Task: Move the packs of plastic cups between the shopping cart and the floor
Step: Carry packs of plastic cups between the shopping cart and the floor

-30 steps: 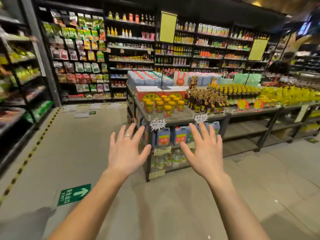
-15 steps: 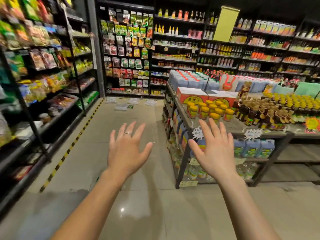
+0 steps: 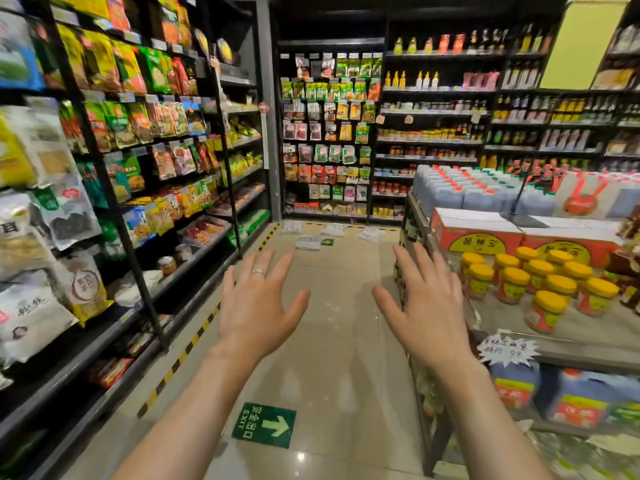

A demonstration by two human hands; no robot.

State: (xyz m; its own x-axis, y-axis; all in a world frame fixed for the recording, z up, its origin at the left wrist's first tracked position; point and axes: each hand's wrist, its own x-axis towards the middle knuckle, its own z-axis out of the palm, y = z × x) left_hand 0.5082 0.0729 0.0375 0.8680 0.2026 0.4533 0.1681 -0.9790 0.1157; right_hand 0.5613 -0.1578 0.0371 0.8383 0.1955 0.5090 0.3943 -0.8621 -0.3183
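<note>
Several clear packs of plastic cups lie on the tiled floor at the far end of the aisle, in front of the back shelves. One more pack lies to their right. My left hand and my right hand are stretched out in front of me at mid-height, fingers spread, palms down, holding nothing. A ring sits on my left hand. Both hands are far short of the packs. No shopping cart is in view.
Shelves of bagged snacks line the left side, edged by a yellow-black floor stripe. A display table with yellow-lidded jars and jugs stands close on the right. A green exit sticker marks the floor.
The view has swung left and forward into the aisle; the display table has shifted to the right edge and the packs on the floor are nearer. Both hands stay spread and empty.
</note>
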